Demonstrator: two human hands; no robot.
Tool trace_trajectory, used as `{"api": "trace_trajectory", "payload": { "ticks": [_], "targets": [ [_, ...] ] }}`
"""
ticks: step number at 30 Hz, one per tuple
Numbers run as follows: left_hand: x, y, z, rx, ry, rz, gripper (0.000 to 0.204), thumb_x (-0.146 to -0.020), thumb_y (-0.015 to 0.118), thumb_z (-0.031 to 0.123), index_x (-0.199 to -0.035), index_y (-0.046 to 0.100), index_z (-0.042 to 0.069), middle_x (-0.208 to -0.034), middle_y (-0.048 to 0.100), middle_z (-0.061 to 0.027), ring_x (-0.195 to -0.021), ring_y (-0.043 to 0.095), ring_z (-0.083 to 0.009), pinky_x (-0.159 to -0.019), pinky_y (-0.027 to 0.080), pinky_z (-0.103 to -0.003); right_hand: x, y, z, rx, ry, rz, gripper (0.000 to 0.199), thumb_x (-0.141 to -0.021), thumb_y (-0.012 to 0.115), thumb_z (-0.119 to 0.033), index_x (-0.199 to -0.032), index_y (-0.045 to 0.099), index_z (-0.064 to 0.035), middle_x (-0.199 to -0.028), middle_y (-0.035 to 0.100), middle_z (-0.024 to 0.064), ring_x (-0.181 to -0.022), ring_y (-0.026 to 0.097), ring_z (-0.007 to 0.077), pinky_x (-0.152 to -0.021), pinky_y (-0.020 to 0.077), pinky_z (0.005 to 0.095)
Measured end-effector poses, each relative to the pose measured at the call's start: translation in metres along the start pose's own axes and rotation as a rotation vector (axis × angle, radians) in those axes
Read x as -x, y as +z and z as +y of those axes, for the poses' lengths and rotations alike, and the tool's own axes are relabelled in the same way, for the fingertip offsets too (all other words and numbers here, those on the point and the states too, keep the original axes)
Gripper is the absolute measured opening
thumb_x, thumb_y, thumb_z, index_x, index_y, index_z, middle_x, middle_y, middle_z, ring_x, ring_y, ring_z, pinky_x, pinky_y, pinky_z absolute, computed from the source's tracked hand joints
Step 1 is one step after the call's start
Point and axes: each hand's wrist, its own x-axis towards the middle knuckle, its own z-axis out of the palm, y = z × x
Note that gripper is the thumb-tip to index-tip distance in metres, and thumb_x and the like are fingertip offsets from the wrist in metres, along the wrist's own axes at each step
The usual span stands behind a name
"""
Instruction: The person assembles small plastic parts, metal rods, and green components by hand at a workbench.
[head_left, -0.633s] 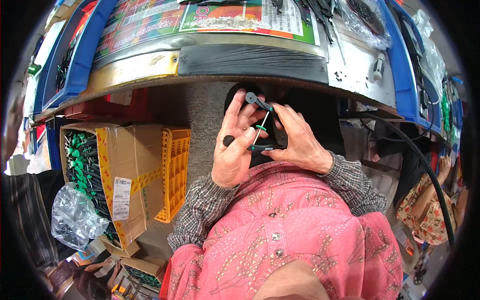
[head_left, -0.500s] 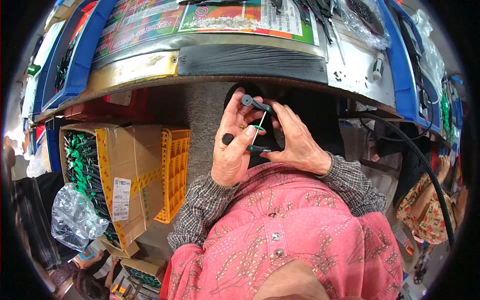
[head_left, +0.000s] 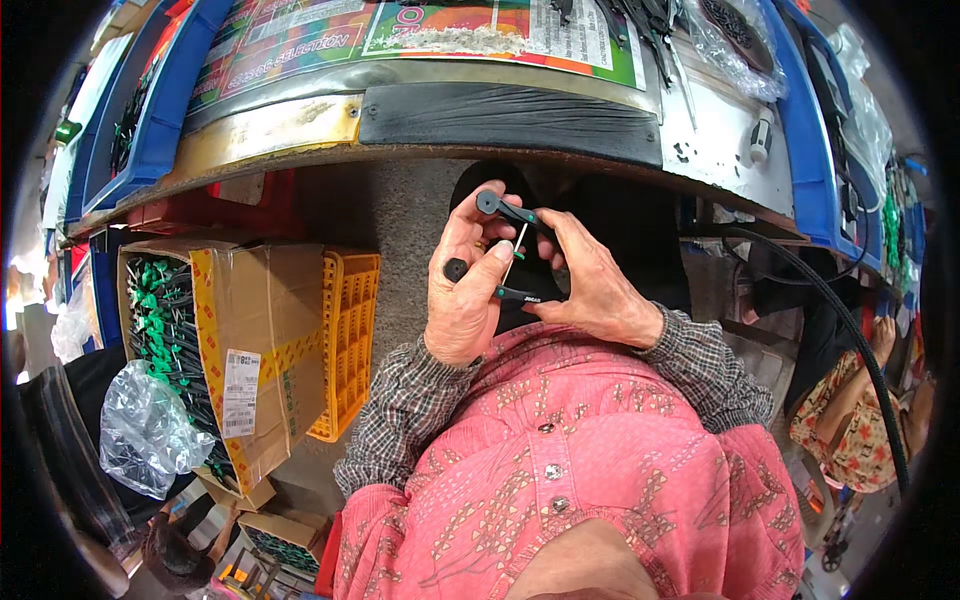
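Note:
Between my hands, above my lap, is a black two-armed plastic clamp-like piece point(head_left: 517, 213) with round pads at its left ends. A thin pale rod point(head_left: 520, 238) spans its two arms, with a small green part point(head_left: 519, 256) on it. My left hand point(head_left: 462, 315) is closed on the padded side, its thumb lying over the rod beside the green part. My right hand point(head_left: 605, 285) grips the other ends, forefinger on the upper arm and thumb by the lower one. Fingers behind the piece are partly hidden.
A workbench edge point(head_left: 510, 125) runs ahead, with blue bins point(head_left: 185, 100) at its sides. A white-and-black tool point(head_left: 761, 135) lies at its right. On my left stand a carton point(head_left: 270, 340) of black-and-green parts and an orange crate point(head_left: 345, 345). A black cable point(head_left: 845, 320) curves at right.
My left thumb has slid slightly up along the rod and now covers more of the green part. Both hands keep their hold on the piece.

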Motion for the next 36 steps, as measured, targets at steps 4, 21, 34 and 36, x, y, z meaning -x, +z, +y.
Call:
{"api": "trace_trajectory", "payload": {
  "ticks": [4,21,34,36],
  "targets": [
    [-0.001,0.000,-0.001,0.003,0.020,0.010,0.056,-0.086,0.061,0.005,-0.136,0.038,0.002,-0.128,0.048,-0.0100,-0.105,0.048,-0.0143,-0.097,0.042,-0.032,-0.001,0.001,-0.001,-0.002,0.002,0.001,0.087,-0.058,0.083,-0.005,-0.131,0.037,0.0027,-0.103,0.049,0.0102,-0.085,0.052,0.0193,-0.076,0.0486,0.0312],
    [-0.005,0.000,-0.002,0.053,0.096,0.014,0.039,-0.087,0.060,-0.001,-0.123,0.046,0.004,-0.115,0.051,-0.0089,-0.107,0.051,-0.0157,-0.098,0.040,-0.029,-0.004,0.001,-0.011,-0.070,0.035,-0.050,0.078,-0.061,0.077,-0.001,-0.129,0.037,0.0025,-0.100,0.048,0.0141,-0.084,0.053,0.0247,-0.076,0.0471,0.0368],
    [-0.003,0.001,-0.002,0.054,0.112,0.021,0.041,-0.084,0.064,-0.002,-0.121,0.046,0.005,-0.114,0.052,-0.0076,-0.104,0.051,-0.0144,-0.096,0.041,-0.029,-0.004,0.005,-0.011,-0.055,0.016,-0.042,0.079,-0.063,0.078,-0.003,-0.130,0.037,0.0023,-0.108,0.049,0.0167,-0.087,0.056,0.0263,-0.079,0.0487,0.0364],
    [-0.003,0.000,-0.002,0.066,0.111,0.026,0.043,-0.084,0.065,-0.002,-0.122,0.045,0.004,-0.115,0.052,-0.0079,-0.104,0.051,-0.0146,-0.096,0.041,-0.029,-0.004,0.005,-0.011,-0.045,-0.004,-0.030,0.079,-0.063,0.078,-0.003,-0.130,0.037,0.0024,-0.109,0.049,0.0169,-0.088,0.056,0.0264,-0.079,0.0489,0.0363]
  ]
}}
